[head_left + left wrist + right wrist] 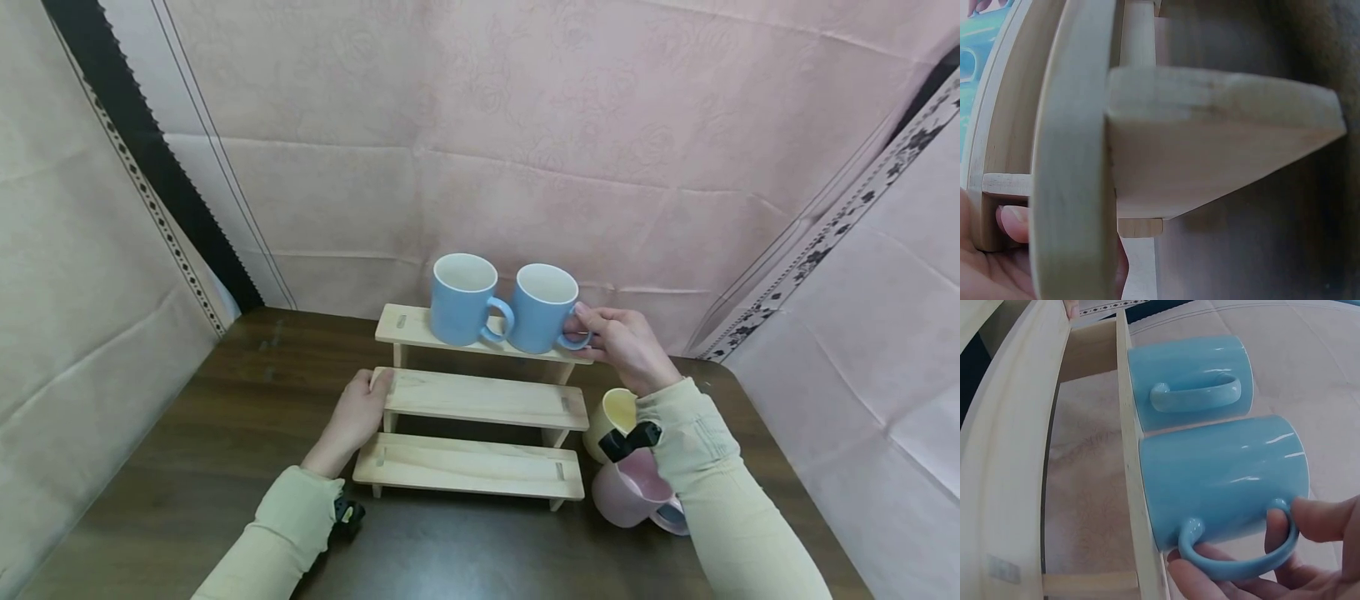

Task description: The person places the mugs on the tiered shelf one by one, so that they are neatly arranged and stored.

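Two blue mugs stand side by side on the top step of a three-step wooden rack (480, 398). My right hand (622, 343) grips the handle of the right blue mug (542, 308); in the right wrist view its fingers and thumb curl round that handle. The left blue mug (463, 298) has its handle towards the right one. At the rack's left side, my left hand (358, 417) holds the end of the middle step, and the left wrist view shows its fingers around the wood.
Right of the rack, partly under my right sleeve, are a yellow mug (619, 410) and a pink mug (628, 492), with part of another handled item beside them. Light cloth (525, 150) hangs behind the dark wooden table (225, 467) and along both sides.
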Action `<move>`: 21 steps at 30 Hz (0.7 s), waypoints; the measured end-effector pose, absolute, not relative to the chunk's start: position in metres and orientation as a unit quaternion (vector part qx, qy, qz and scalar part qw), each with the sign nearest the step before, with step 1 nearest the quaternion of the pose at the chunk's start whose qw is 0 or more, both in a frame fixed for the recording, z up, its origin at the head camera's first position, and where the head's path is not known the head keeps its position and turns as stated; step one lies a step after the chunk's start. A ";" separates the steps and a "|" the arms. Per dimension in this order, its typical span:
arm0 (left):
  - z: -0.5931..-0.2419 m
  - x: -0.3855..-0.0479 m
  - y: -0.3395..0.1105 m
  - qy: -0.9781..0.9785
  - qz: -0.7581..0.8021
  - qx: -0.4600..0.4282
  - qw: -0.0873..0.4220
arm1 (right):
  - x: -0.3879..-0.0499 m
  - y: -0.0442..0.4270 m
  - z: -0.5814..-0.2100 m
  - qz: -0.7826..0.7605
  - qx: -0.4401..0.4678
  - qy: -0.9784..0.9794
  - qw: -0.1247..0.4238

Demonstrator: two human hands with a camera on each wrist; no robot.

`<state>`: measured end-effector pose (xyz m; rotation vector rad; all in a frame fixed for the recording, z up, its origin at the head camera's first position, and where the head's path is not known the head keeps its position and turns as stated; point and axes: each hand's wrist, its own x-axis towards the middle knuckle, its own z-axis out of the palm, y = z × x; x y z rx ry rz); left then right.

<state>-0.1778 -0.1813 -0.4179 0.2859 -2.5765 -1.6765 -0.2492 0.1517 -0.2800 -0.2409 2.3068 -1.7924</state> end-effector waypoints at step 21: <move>-0.418 -0.177 -0.181 -0.839 -0.535 0.094 0.027 | -0.228 0.176 -0.276 -0.550 -0.058 0.832 0.048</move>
